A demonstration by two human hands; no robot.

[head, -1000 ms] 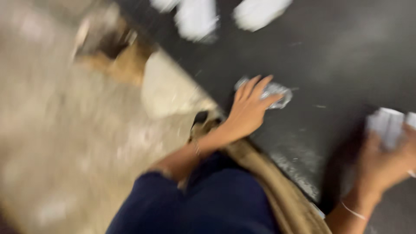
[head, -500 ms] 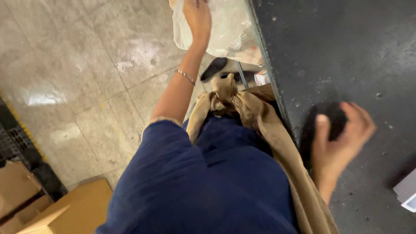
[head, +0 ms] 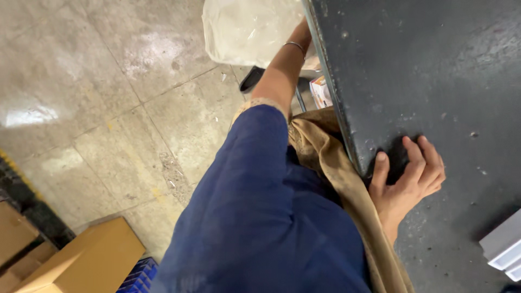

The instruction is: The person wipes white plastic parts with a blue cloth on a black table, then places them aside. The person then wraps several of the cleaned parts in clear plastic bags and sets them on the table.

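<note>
I see the right hand [head: 410, 179] spread flat, grasping nothing, on the black table [head: 434, 81]. Left arm reaches under its edge beside the clear plastic bag [head: 247, 30]; left hand hidden, grip unknown.

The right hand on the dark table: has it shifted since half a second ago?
Yes. The right hand was lifted with fingers spread over the dark table; now it rests flat beside the table's near edge, empty.

One plastic bag [head: 247, 30], one table [head: 434, 70], two cardboard boxes [head: 87, 260].
</note>
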